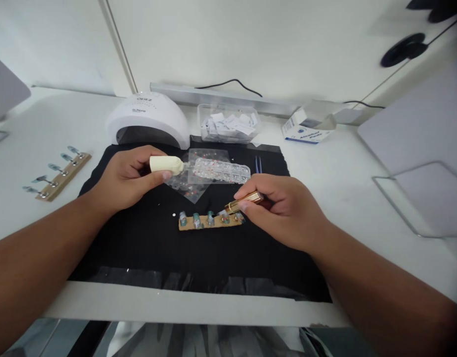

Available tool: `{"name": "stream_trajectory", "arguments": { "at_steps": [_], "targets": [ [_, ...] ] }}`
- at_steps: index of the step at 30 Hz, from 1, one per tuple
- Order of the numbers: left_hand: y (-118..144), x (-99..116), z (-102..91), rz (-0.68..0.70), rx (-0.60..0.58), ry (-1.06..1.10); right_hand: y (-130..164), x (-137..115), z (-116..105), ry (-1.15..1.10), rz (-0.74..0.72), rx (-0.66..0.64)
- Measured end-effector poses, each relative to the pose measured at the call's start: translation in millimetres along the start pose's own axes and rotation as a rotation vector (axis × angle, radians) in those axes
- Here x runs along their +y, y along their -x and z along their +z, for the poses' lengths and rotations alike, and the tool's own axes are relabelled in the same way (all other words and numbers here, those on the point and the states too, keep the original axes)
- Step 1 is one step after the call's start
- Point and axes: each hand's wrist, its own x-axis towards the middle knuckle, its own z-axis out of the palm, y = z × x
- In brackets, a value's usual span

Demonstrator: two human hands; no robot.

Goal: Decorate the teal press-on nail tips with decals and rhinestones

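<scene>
Right hand [284, 208] pinched gold pen [245, 201], tip at strip's [209, 220] right end; left hand [129, 178] gripped cream tube [165, 164] behind strip.

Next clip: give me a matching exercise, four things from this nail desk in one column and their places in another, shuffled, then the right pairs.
Things:
1. gold pen
2. cream bottle
3. nail lamp
4. spare nail strip

Places:
A. off the black mat, on its left
B. in the right hand
C. behind the mat, upper left
D. in the left hand

Pairs: 1-B, 2-D, 3-C, 4-A
</scene>
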Motion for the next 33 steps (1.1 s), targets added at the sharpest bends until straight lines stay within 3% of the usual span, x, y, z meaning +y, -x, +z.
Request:
{"name": "stream_trajectory", "arguments": {
  "at_steps": [12,17,22,33],
  "targets": [
    [-5.4,-8.2,-6.0,0.046,0.037,-0.017,-4.4,15.0,-18.7,-0.122,0.153,-0.012],
    [-4.1,-11.5,-7.4,0.034,0.024,-0.057,-3.9,14.4,-26.1,-0.106,0.142,-0.037],
    [-4.1,-8.7,-8.5,0.047,0.008,-0.08,-1.4,16.2,-31.7,-0.141,0.139,0.019],
    [-0.5,-1.6,-1.7,0.004,-0.014,0.086,8.7,8.3,10.3,-0.225,0.076,0.208]
  ]
}}
